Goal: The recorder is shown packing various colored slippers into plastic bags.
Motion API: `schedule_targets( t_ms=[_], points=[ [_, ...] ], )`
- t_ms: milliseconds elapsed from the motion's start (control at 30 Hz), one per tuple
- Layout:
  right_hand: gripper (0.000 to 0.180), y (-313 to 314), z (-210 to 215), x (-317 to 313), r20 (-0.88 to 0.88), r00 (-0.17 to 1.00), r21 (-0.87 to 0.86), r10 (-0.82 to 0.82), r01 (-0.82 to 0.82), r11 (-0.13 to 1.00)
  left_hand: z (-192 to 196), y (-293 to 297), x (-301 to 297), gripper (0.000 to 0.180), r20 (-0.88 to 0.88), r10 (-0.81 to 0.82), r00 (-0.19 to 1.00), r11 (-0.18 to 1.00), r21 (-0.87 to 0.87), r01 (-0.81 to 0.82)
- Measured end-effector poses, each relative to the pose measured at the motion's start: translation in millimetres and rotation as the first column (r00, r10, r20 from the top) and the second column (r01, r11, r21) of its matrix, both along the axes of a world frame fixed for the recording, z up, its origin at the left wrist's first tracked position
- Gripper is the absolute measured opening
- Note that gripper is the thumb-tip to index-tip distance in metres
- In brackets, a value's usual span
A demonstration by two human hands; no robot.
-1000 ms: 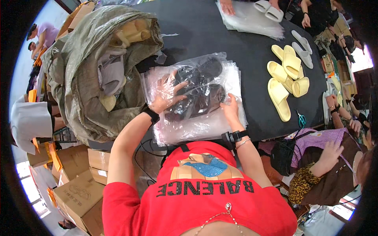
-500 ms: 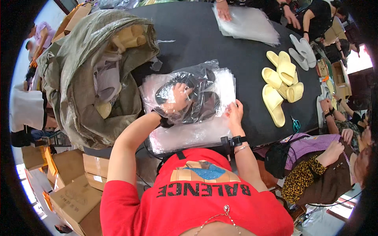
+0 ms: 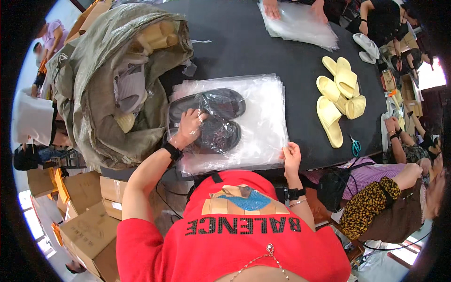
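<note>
**A:** The black slippers [image 3: 209, 117], where do they lie?

**B:** They lie side by side inside a clear plastic bag [image 3: 225, 110], on top of a flat stack of clear bags [image 3: 263, 127], near the front edge of a black table [image 3: 244, 42], just ahead of the person in the red shirt.

**A:** What does each hand do?

**B:** The left hand [image 3: 188, 128] rests on the heel ends of the slippers, fingers spread and pressing down through the plastic. The right hand [image 3: 292, 157] pinches the near right corner of the stack between thumb and fingers. The two hands are well apart.

**A:** Does the left hand grip a slipper?

**B:** That is hard to tell; glare on the plastic hides the fingertips, so it may only be pressing.

**A:** What else is around?

**B:** To the left sits a large olive sack [image 3: 101, 89], slumped open, with pale slippers inside. To the right lie yellow slippers [image 3: 338, 96] in a loose cluster, and small scissors [image 3: 355, 145] near the table edge. At the far side another person's hands [image 3: 271, 7] touch another pile of clear bags [image 3: 300, 23]. Cardboard boxes [image 3: 89, 221] stand on the floor, lower left.
</note>
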State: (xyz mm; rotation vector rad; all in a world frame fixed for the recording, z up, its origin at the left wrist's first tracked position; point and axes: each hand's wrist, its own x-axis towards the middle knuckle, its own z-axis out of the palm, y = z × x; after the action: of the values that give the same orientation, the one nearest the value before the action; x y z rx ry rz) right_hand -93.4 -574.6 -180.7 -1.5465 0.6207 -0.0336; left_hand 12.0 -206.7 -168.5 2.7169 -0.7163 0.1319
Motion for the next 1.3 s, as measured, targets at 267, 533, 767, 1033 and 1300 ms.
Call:
schedule_targets(
  t_ms=[267, 533, 767, 1033, 1300],
  points=[
    [0.031, 10.1, 22.0, 15.1, 0.007, 0.991, -0.318, 0.133, -0.124, 0.940, -4.0, -2.1, -2.0, 0.034, 0.031, 0.037, 0.999, 0.998, 0.040, -0.039],
    [0.018, -4.7, 13.9, 5.4, -0.014, 0.986, -0.490, 0.164, -0.150, 0.859, -12.7, 90.6, -18.8, 0.021, -0.028, 0.384, 0.923, 0.904, -0.195, -0.381],
    [0.018, -6.5, 18.9, 7.1, 0.012, 0.967, -0.458, 0.254, -0.220, 0.861, 88.5, 122.6, 21.5, 0.039, -0.437, 0.295, 0.850, -0.176, -0.899, -0.401],
    [0.024, -5.2, 16.6, 3.5, -0.025, 0.921, -0.570, 0.389, -0.333, 0.751, 218.1, 13.7, 52.2, 0.037, -0.104, 0.245, 0.964, 0.532, -0.817, -0.224],
    [0.017, -0.1, -20.5, 6.8, -0.081, 0.951, -0.803, 0.300, -0.240, 0.545, 38.4, -161.7, 19.7, 0.019, -0.143, -0.146, 0.979, 0.955, -0.277, 0.102]
  ],
)
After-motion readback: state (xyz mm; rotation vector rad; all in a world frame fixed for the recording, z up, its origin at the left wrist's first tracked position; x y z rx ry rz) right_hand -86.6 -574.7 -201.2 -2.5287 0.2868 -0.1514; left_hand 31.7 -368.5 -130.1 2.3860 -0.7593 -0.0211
